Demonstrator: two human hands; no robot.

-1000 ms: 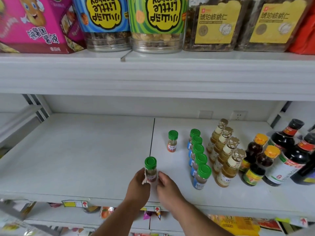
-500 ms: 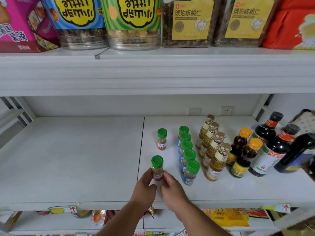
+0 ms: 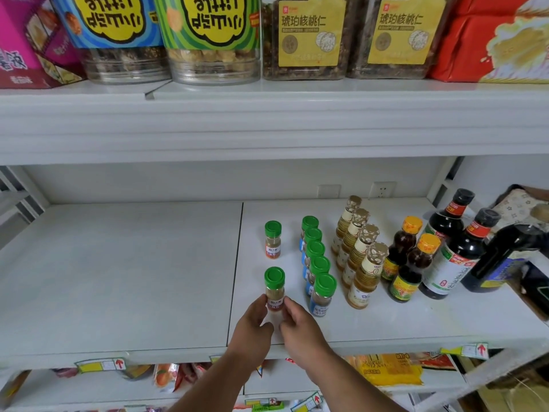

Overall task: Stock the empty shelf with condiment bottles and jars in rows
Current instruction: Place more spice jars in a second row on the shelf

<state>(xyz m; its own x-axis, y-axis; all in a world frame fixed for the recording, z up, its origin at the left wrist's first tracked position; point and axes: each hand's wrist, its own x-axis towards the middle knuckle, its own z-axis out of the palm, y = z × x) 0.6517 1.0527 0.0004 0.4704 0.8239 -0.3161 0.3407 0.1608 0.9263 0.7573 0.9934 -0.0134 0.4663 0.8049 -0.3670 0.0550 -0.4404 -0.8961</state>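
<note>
While both the left hand [image 3: 252, 328] and right hand [image 3: 300, 327] pinch the upright spice jar [image 3: 274, 289] between their fingertips, its matching jar [image 3: 273, 239] stands straight behind, well apart.

White shelf [image 3: 118, 278] under condiment bottles [image 3: 361, 263]

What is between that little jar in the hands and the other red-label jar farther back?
Nothing visible: bare shelf lies between the held jar and the back jar. Left hand and right hand pinch its base.
</note>
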